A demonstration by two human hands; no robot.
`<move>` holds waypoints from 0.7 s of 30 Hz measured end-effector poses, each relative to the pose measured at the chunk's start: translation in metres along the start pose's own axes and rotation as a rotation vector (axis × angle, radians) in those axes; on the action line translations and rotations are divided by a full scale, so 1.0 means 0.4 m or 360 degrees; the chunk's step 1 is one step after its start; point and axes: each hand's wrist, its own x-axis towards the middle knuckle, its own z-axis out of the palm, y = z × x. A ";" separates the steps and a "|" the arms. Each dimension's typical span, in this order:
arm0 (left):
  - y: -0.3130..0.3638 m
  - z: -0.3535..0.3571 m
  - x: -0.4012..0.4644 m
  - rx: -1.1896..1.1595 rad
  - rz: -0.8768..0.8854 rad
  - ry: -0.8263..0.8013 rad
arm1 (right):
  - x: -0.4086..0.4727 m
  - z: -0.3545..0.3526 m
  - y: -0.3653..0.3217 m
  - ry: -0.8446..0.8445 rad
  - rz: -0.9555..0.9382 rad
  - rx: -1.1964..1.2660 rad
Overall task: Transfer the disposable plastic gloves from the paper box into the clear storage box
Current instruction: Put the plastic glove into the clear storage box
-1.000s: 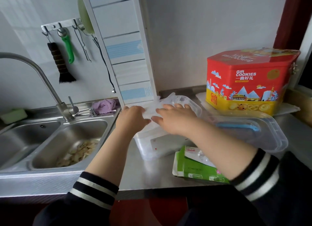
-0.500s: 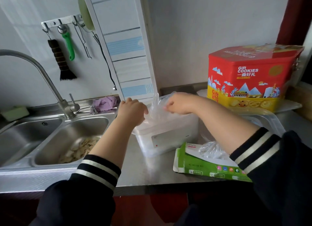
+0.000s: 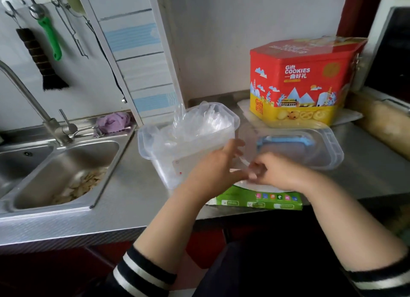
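Gloves (image 3: 199,123) are heaped above the clear storage box (image 3: 188,141) rim; more seem pinched by the right hand (image 3: 273,172) over the paper box (image 3: 257,200). The left hand (image 3: 219,163) is spread loosely. Overfilling could spill them onto the bench (image 3: 133,185).

Crumpled clear gloves (image 3: 197,123) are heaping above the rim of the upright clear storage box (image 3: 230,117), while the green paper box (image 3: 259,200) is lying flat just in front.
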 end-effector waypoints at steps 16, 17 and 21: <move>-0.045 0.111 -0.001 -0.0035 -0.0141 -0.0103 | -0.053 -0.148 -0.052 0.1215 -0.0440 0.1713; -0.042 0.102 -0.003 -0.0064 -0.0135 -0.0041 | -0.056 -0.148 -0.049 0.1269 -0.0468 0.1665; 0.003 0.025 -0.002 -0.0616 -0.0047 0.0665 | -0.066 -0.144 -0.040 0.1322 -0.0545 0.1565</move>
